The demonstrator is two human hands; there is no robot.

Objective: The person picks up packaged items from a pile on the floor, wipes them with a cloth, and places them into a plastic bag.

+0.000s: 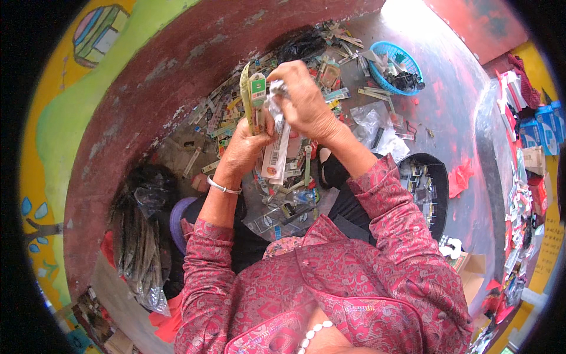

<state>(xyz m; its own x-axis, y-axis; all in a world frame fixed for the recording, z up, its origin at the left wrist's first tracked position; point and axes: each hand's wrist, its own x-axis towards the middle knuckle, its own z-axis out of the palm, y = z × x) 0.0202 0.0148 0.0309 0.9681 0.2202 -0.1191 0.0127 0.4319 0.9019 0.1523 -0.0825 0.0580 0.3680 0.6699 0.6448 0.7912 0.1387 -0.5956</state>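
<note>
Raised in front of my chest, my left hand (243, 147) is closed around the lower ends of a narrow card pack with a green label (257, 88) and a yellowish long strip (245, 88). My right hand (305, 105) is beside it on the right, fingers bent and pinched over a crumpled whitish, clear wrapper (276, 105). Between the hands hangs a long white printed sleeve (275, 158), with its upper end hidden by fingers. Exactly which fingers bear the sleeve is unclear. Beneath both hands, a heap of loose narrow packages (227, 112) spreads over the floor.
A blue plastic basket (375, 47) with dark small items stands at the far right. Clear plastic bags (371, 124) lie nearer. Left of my legs is a bundle of long plastic-wrapped pieces (138, 248); right of them, a dark container of small packs (439, 194). A dark red wall (118, 118) curves along the left.
</note>
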